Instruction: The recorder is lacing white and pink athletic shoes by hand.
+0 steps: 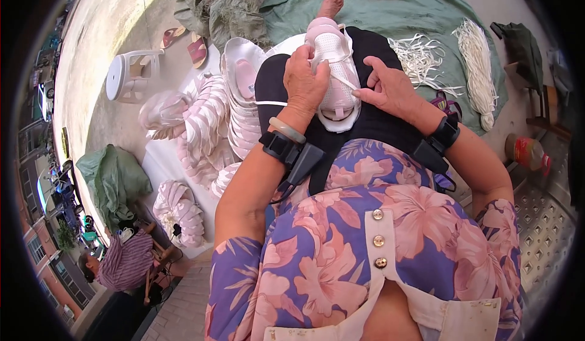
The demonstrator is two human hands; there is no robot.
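Outdoors on pale concrete ground [116, 30], a person sits with one pink-and-white shoe [334, 73] resting on the black-clad lap [378, 128], toe pointing away toward the one bare foot [332, 3] that shows at the near edge of a green cloth [390, 6] spread on the ground.

The left hand [304, 85] lies over the shoe's left side, fingers curled down and clasping the upper. The right hand [390, 88] rests at the shoe's right edge, fingertips pinched together on one thin white lace [341, 79] that crosses the upper; another white strand trails off left past the left wrist. Each wrist wears one black strapped device, two in all, and the left wrist also carries one pale bangle [286, 130].

Left of the lap, on a white sheet [164, 164], lie rows of matching pink-and-white shoes [213, 122], packed too tightly to count; one separate heap [177, 210] sits near the sheet's near edge. Beyond the sheet stand one white plastic stool [131, 73] and two sandals [186, 42].

On the green cloth's right part lie two bundles of white laces: a loose one [420, 58] just beside the lap and a thicker hank [478, 67] toward the cloth's right edge. One bottle with a red cap [527, 152] stands right of the right forearm. Another person in a striped top [125, 262] sits at lower left, well apart.

Open ground remains beyond the stool; the sheet, lap and cloth crowd close on both sides.
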